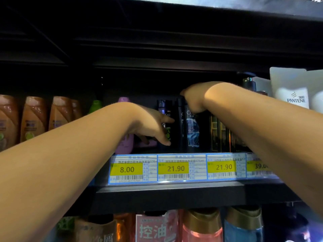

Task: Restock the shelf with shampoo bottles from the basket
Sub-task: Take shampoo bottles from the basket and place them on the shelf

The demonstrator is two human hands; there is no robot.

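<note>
Restocking is judged to be under way at the black metal shelf (166, 194). The left hand (148, 123) is laid against a dark plastic shampoo bottle with a green label (173, 131), its fingers (164, 141) extended and not closed round it. The right hand (192, 98) is bent over the caps beside a blue-labelled dark bottle (192, 131); its fingers are hidden, so their state cannot be told. No basket is seen. Risk is noted: the close-set row could be toppled by a sideways push, or the lilac plastic bottle (125, 145) knocked off the edge.
</note>
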